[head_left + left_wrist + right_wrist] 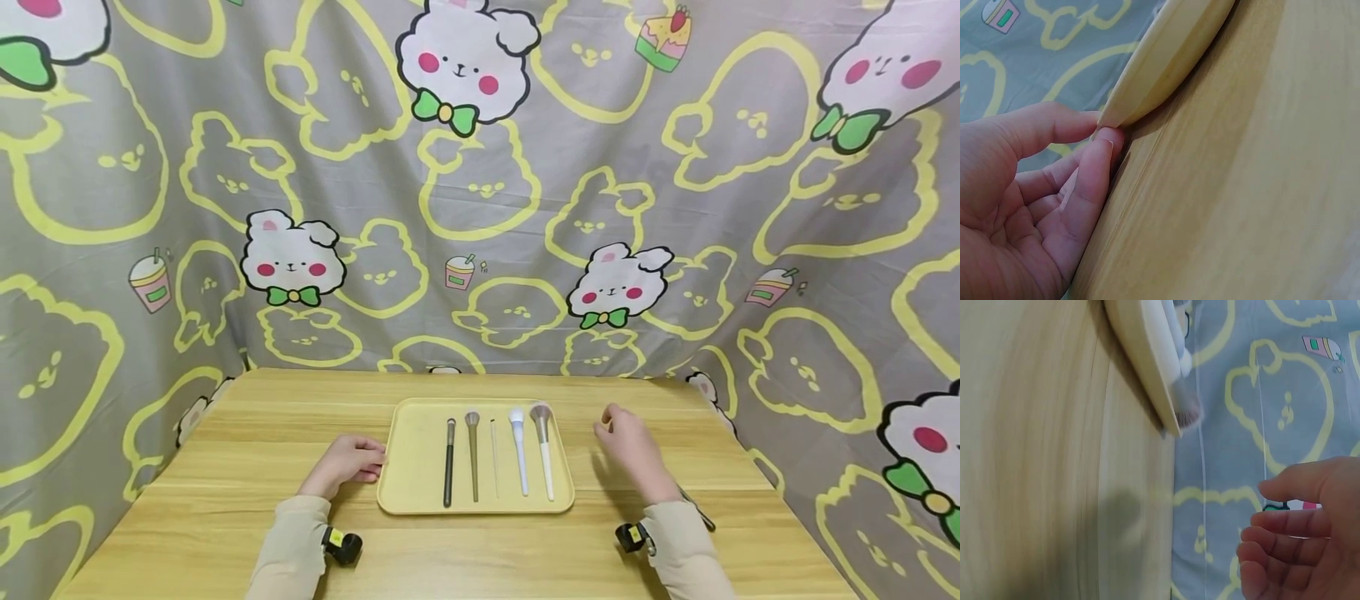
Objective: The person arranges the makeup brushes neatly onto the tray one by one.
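Note:
A yellow tray (pixel 412 467) lies on the wooden table, holding several makeup brushes side by side with their heads to the back. From the left come a black-handled brush (pixel 448 467), a brown brush (pixel 473 458), a very thin brush (pixel 495 462), a pale blue brush (pixel 521 458) and a white-handled brush (pixel 546 458) with a broad brown head. My left hand (pixel 348 461) pinches the tray's left rim between thumb and fingers, seen closely in the left wrist view. Right of the tray, my right hand (pixel 630 442) hovers above the table, fingers loosely curled around nothing.
The wooden table (pixel 450 558) reaches back to a grey patterned cloth (pixel 510 208) hanging behind and at both sides. Small black cameras (pixel 345 547) sit on the wrists. A dark strap (pixel 697 510) trails beside the right sleeve.

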`<state>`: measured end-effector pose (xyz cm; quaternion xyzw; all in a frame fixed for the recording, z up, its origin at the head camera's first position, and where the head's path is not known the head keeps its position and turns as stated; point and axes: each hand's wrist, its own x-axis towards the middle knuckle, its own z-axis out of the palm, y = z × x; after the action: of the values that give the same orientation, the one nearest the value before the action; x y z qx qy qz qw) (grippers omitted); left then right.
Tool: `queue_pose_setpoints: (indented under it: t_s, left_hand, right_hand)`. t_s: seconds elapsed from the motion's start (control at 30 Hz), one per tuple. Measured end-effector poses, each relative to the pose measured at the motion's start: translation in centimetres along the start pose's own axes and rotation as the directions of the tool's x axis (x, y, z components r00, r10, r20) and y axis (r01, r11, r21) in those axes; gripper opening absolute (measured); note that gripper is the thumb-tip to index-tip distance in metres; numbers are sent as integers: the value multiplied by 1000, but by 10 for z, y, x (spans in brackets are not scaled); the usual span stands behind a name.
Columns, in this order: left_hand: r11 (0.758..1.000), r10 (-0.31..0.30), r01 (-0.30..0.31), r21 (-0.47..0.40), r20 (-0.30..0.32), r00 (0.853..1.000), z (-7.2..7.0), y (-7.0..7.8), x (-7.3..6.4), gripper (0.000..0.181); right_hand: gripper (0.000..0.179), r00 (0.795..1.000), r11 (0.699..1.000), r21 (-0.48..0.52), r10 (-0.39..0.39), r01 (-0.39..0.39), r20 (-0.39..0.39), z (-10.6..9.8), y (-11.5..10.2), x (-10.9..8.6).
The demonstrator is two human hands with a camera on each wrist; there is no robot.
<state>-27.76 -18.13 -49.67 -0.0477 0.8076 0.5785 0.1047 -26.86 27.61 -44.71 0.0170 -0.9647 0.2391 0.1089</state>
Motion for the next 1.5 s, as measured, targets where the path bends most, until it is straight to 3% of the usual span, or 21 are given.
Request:
queue_pose_setpoints:
  t_s: [0.43,0.73,1.1,1.5]
  left_hand:
    - [1000,11,-11,14,6,1000,0,1,0,27]
    - [1000,8,-8,19,2,1000,-1,3,-1,27]
    - [1000,3,-3,2,9,1000,-1,0,0,25]
    - [1000,9,-9,-7,17,1000,0,-1,1,26]
  right_hand:
    - [17,997,999,-34,30,-28,73,-35,39,-9]
    - [8,980,997,-55,57,-47,191,-54,65,-15]
    - [16,935,993,-4,112,-118,338,-48,75,-22]
    - [19,947,996,-50,83,-71,311,-40,73,-22]
